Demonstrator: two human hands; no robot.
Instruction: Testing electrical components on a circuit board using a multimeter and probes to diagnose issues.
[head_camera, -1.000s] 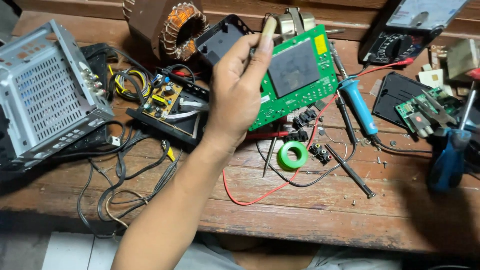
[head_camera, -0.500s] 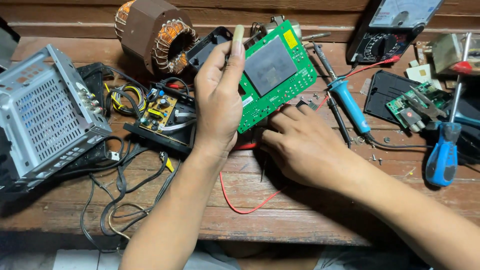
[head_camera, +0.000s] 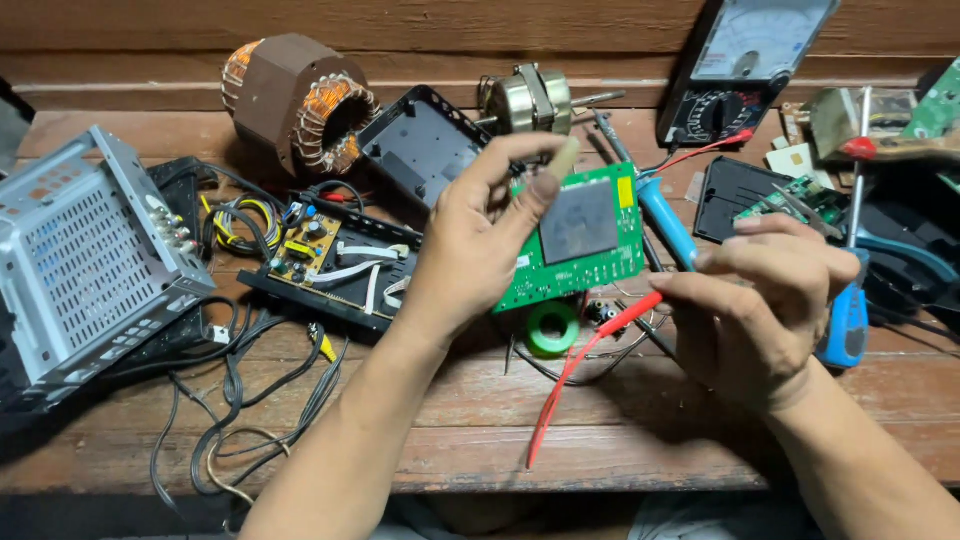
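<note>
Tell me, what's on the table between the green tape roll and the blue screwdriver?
In the head view, the red wire crosses there, from the right hand, between tape roll and screwdriver.

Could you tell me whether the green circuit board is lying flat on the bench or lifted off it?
Lifted and tilted. The left hand holds the green circuit board up by its edge, its lower corner hanging above the green tape roll on the wooden bench.

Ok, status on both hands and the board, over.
Left hand grips the green circuit board, tilted above the bench. Right hand pinches the red probe lead. Green tape roll lies under the board; blue soldering iron beside it.
</note>
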